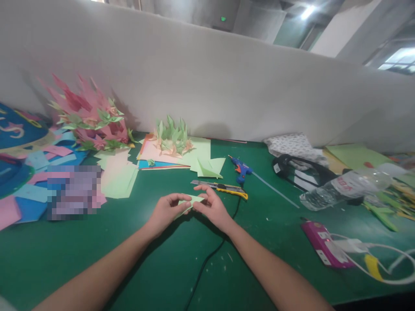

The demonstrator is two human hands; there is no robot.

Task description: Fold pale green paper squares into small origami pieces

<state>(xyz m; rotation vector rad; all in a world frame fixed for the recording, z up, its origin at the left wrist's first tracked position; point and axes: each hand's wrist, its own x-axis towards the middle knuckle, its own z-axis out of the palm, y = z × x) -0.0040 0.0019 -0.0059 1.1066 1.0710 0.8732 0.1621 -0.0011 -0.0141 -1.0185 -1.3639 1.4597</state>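
A small piece of folded pale green paper [193, 199] is pinched between my two hands above the green table. My left hand [168, 211] grips its left side with thumb and fingers closed on it. On the other side, my right hand [212, 208] pinches the paper between thumb and fingers, partly covering it. Just beyond the fingers lies a yellow utility knife [231, 188] with its blade pointing left. Behind the knife rests a blue glue gun [241, 169] with a clear glue stick [275, 189] in its back end.
A green paper crown-like craft [171, 136] stands on paper sheets by the wall. Left are a pink paper craft [90, 114] and coloured scraps [39, 160]. Right lie a plastic bottle [346, 188] and a magenta power strip [326, 244]. A black cord [210, 255] runs under my right forearm.
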